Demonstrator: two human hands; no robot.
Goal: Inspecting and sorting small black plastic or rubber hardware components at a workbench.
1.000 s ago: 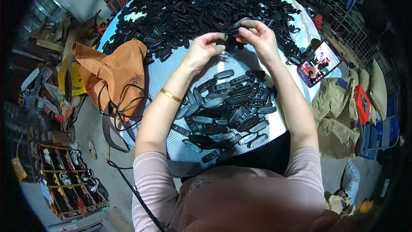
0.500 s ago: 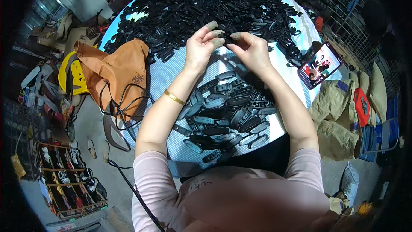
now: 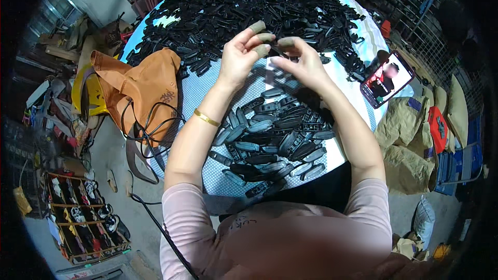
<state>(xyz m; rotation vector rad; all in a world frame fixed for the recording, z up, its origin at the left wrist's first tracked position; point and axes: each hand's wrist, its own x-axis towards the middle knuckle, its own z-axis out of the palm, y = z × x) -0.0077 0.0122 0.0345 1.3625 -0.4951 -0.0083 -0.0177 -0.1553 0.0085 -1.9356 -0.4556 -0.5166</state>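
In front of me, above the table, a small dark plastic piece (image 3: 276, 51) shows between my two hands; its exact shape is hard to make out against the dark pile. My left hand (image 3: 239, 61) pinches at its left side, with tan finger covers on several fingertips. From the right, my right hand (image 3: 306, 66) closes thumb and forefinger about the same piece. Beyond the fingers spreads a big heap of loose black plastic parts (image 3: 244, 5). Between my forearms lies a smaller group of longer black plastic pieces (image 3: 280, 129).
A round table under a patterned cloth (image 3: 199, 91) carries both heaps. At its left edge hangs an orange-brown bag (image 3: 148, 80) with a black cable (image 3: 150, 132). A phone (image 3: 386, 79) stands lit at the right, near brown sacks (image 3: 402, 124). A shoe rack (image 3: 85, 218) stands lower left.
My right thumb has dropped slightly away from its forefinger, and my left hand has shifted a little left. The phone's picture is different. Both heaps look the same.
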